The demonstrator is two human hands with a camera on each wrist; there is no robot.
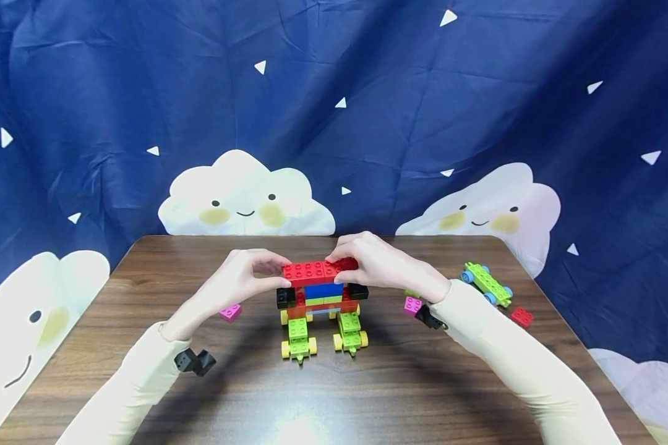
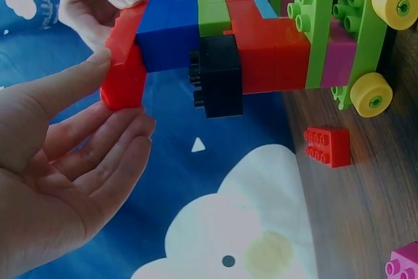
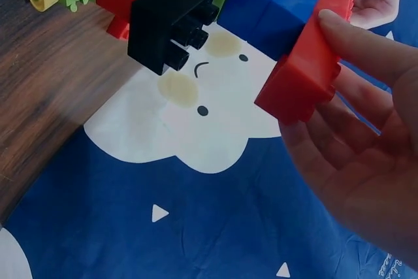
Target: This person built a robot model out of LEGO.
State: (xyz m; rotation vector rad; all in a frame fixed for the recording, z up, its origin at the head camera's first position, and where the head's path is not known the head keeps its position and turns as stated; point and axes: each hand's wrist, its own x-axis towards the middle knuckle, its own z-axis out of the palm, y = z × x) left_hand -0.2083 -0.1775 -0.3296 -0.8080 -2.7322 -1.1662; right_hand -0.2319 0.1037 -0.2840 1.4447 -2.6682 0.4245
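Between my hands stands a toy-brick figure with a row of red bricks (image 1: pixel 306 272) across its top. My left hand (image 1: pixel 246 272) pinches the left end of that row, thumb on the near side and fingers beyond. At the opposite end my right hand (image 1: pixel 372 261) grips the row the same way. Blue bricks (image 1: pixel 323 290) sit under the row, above a lime layer and a wider red body (image 2: pixel 274 53). A black brick (image 2: pixel 221 75) juts out on each side of the body. Lime wheeled bases (image 1: pixel 298 337) with yellow wheels carry the figure on the table.
To the right on the wooden table (image 1: pixel 456 395) lie a lime base with blue wheels (image 1: pixel 487 284) and a red brick (image 1: pixel 522 317). One pink brick (image 1: pixel 231 313) is near my left forearm, another pink brick (image 1: pixel 412 305) by my right wrist. A blue cloth backdrop (image 1: pixel 367 142) hangs behind.
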